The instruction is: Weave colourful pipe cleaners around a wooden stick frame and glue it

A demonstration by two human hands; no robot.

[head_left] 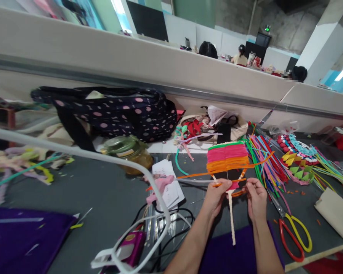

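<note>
A fan-shaped pipe-cleaner piece [228, 155] lies before me, with green, pink and orange rows across its top and a gap with a bare frame lower down. Its cream handle [232, 220] points toward me. My left hand [218, 195] is closed on the lower left of the piece, thumb over the small pink section at the base. On the other side my right hand [256, 196] has its fingers pinched together at an orange pipe cleaner [239, 193]. Long orange ends stick out to the left and right.
Scissors [293, 232] with red and yellow handles lie at right, below bundled pipe cleaners [264, 160]. A lidded glass jar [128, 152], a polka-dot bag [117, 114] and papers [167, 182] stand leftward. A white cable or arm [131, 163] crosses the left foreground.
</note>
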